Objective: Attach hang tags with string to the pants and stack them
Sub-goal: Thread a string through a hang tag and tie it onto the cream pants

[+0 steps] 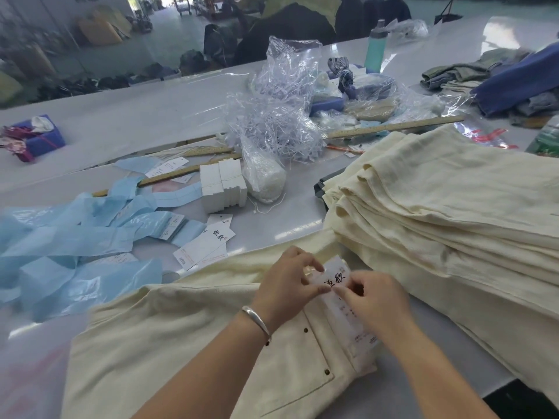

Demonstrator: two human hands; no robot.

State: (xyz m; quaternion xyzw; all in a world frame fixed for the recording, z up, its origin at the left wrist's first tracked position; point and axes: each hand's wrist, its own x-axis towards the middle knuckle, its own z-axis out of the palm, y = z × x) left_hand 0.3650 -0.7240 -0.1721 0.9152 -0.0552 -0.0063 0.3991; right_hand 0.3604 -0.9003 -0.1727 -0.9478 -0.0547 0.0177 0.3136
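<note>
Pinching a white hang tag (pixel 338 278) from both sides, left hand (pixel 287 285) and right hand (pixel 373 300) hold it over the waistband of cream pants (pixel 193 343) laid flat at the near table edge. String not discernible. Stack of folded cream pants (pixel 453 207) sits just right, touching the worked pair. Bare table (pixel 136 116) lies beyond. Loose hang tags (pixel 208 243), blue plastic strips (pixel 75 237), white tag blocks (pixel 222 184) and a bag of plastic fasteners (pixel 272 122) crowd the left and center.

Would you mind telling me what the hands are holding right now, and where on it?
Both hands, left and right, pinch the hang tag near its top end, over the pants.
</note>
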